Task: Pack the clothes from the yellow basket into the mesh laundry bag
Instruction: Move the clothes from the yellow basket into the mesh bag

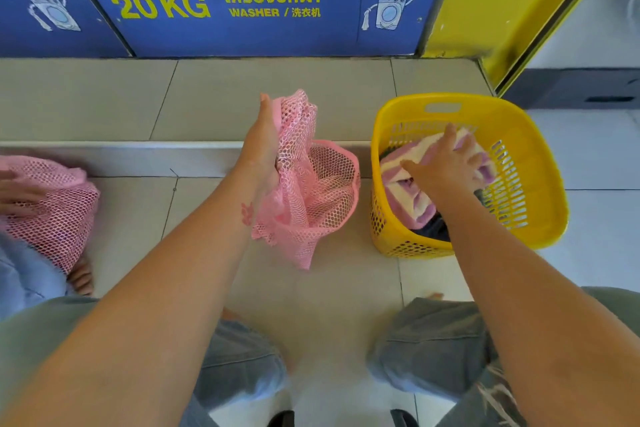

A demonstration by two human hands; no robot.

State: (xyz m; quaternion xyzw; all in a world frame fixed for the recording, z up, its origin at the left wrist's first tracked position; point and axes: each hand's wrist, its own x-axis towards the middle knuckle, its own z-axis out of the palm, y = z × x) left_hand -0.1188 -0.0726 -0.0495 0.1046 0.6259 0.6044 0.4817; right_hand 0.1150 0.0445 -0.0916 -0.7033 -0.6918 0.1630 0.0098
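The yellow basket (519,135) stood on the tiled floor (121,204) at the right of the frame's middle, with a pink, white and purple striped cloth (408,198) lying on top of darker clothes inside it. Just to its left, near the centre of the frame, hung the pink mesh laundry bag (311,184), bunched at the top and with its rimmed mouth gaping toward the basket; bag and basket were close together, though whether they touched could not be told. The left hand (263,146) was closed around the gathered upper part of the bag, thumb pointing up, holding it off the floor. The right hand (446,166) reached down into the basket, fingers spread and slightly curled, resting on the striped cloth; the motion blur made it unclear whether it had truly gripped the fabric or merely pressed on it. Both forearms stretched up from the bottom of the frame, above knees in pale jeans. At the left edge of the frame another person's hand (17,194) lay on a second pink mesh bag (59,215), already filled. Across the top of the frame ran a blue panel (242,35) reading "20 KG WASHER".
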